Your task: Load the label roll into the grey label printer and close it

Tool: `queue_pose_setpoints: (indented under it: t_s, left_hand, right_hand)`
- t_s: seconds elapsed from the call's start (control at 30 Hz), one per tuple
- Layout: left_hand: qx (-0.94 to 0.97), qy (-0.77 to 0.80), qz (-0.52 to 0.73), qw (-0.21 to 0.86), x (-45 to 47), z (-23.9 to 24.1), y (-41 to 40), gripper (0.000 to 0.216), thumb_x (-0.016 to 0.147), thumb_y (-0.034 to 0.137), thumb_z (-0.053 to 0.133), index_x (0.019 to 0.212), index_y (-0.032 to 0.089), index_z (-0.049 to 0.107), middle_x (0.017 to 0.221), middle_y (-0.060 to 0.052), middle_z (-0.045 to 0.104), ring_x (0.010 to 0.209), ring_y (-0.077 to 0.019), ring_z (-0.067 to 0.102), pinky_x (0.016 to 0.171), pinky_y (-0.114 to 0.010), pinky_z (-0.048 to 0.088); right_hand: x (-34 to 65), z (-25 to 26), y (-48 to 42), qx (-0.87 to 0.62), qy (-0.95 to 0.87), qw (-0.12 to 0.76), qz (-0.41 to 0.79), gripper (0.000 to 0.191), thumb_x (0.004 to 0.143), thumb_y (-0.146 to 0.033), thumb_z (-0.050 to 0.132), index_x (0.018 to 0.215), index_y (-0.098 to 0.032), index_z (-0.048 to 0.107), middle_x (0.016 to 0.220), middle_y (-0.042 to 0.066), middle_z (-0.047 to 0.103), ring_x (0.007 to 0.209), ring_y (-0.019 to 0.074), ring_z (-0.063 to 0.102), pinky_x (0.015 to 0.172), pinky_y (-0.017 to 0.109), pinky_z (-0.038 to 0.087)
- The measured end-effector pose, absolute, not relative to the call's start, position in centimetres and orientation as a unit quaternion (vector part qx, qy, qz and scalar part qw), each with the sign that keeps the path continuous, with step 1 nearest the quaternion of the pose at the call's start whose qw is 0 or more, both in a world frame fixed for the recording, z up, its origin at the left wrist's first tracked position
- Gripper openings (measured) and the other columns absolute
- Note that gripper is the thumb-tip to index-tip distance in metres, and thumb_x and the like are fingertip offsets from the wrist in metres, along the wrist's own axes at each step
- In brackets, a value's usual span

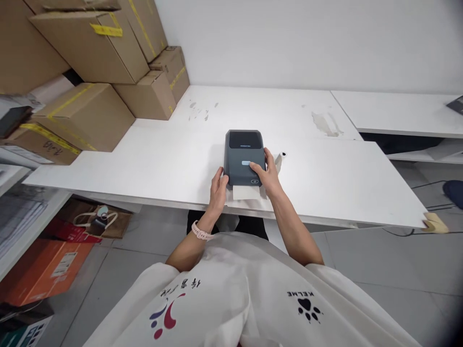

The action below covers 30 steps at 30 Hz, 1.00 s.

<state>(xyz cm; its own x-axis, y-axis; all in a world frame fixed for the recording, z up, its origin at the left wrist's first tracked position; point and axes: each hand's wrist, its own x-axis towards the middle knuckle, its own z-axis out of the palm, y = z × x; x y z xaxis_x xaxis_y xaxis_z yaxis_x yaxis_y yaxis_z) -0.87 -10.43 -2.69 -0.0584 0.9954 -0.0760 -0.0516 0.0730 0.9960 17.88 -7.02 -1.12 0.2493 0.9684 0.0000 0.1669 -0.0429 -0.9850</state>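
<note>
1. Head view: the label printer (243, 147) sits near the tabletop's (144, 159) front edge, with a paper strip (246, 192) jutting from its front.
2. The left hand (219, 185) clasps its front-left corner. The right hand (266, 174) lies flat on top, a fingertip at the pale button (246, 163).
3. This looks like a steady-and-press step, so the next move calls for a firm hold.

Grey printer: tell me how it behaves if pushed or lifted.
Probably rigid: the printer is a boxy hard shell. Its broad flat base on the smooth table suggests sliding, not tipping. The paper strip at its front looks floppy and may crease.
</note>
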Motion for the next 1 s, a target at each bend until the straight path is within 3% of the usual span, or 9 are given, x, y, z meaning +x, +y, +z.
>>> queue_pose_setpoints:
  t_s: [0.13, 0.33, 0.57, 0.8, 0.9, 1.0]
  left_hand:
    - [0.474, 0.518, 0.494, 0.512, -0.8, -3.1, -10.1, 0.073, 0.096, 0.067, 0.045, 0.157, 0.027, 0.041, 0.173, -0.005, 0.028, 0.162, -0.0258, 0.021, 0.133, -0.042, 0.020]
    - [0.468, 0.521, 0.515, 0.495, -0.7, -3.1, -10.0, 0.071, 0.097, 0.067, 0.042, 0.154, 0.026, 0.047, 0.170, -0.004, 0.035, 0.161, -0.0251, 0.026, 0.133, -0.040, 0.022]
    - [0.509, 0.534, 0.510, 0.442, 0.1, -2.9, -10.5, 0.068, 0.102, 0.061, 0.035, 0.160, 0.025, 0.036, 0.173, -0.006, 0.029, 0.162, -0.0215, 0.022, 0.133, -0.041, 0.021]
    - [0.536, 0.499, 0.539, 0.416, -0.3, -1.4, -9.1, 0.062, 0.103, 0.061, 0.033, 0.154, 0.029, 0.047, 0.168, -0.004, 0.040, 0.161, -0.0239, 0.024, 0.132, -0.044, 0.023]
    - [0.536, 0.479, 0.560, 0.412, -0.5, 0.7, -6.3, 0.059, 0.103, 0.060, 0.032, 0.150, 0.031, 0.052, 0.165, -0.002, 0.044, 0.157, -0.0252, 0.035, 0.129, -0.043, 0.030]
    - [0.572, 0.482, 0.539, 0.387, -0.7, 1.9, -2.5, 0.051, 0.100, 0.052, 0.050, 0.145, 0.030, 0.057, 0.159, -0.005, 0.052, 0.153, -0.0289, 0.040, 0.126, -0.045, 0.033]
  right_hand:
    - [18.1, -1.5, -9.4, -0.579, -0.466, 0.531, 0.407, 0.089, 0.087, -0.075, 0.055, 0.160, -0.030, 0.033, 0.172, 0.008, 0.028, 0.159, 0.0248, 0.026, 0.131, 0.049, 0.023]
    - [18.6, -0.9, -9.9, -0.550, -0.448, 0.551, 0.440, 0.080, 0.095, -0.077, 0.035, 0.161, -0.031, 0.030, 0.169, 0.006, 0.035, 0.158, 0.0210, 0.032, 0.131, 0.048, 0.026]
    - [18.5, -1.1, -10.3, -0.550, -0.446, 0.564, 0.425, 0.075, 0.096, -0.071, 0.046, 0.159, -0.031, 0.035, 0.169, 0.006, 0.036, 0.158, 0.0217, 0.031, 0.132, 0.047, 0.022]
    - [18.8, -1.0, -8.8, -0.519, -0.452, 0.593, 0.417, 0.072, 0.097, -0.074, 0.035, 0.158, -0.037, 0.034, 0.167, 0.002, 0.039, 0.158, 0.0246, 0.031, 0.131, 0.053, 0.023]
    - [19.2, 0.9, -6.2, -0.513, -0.505, 0.596, 0.355, 0.073, 0.096, -0.076, 0.032, 0.159, -0.040, 0.031, 0.170, -0.002, 0.033, 0.160, 0.0270, 0.025, 0.132, 0.053, 0.019]
    - [19.7, 3.3, -1.9, -0.523, -0.569, 0.570, 0.280, 0.080, 0.093, -0.080, 0.033, 0.163, -0.043, 0.021, 0.173, -0.005, 0.022, 0.163, 0.0294, 0.013, 0.133, 0.054, 0.014]
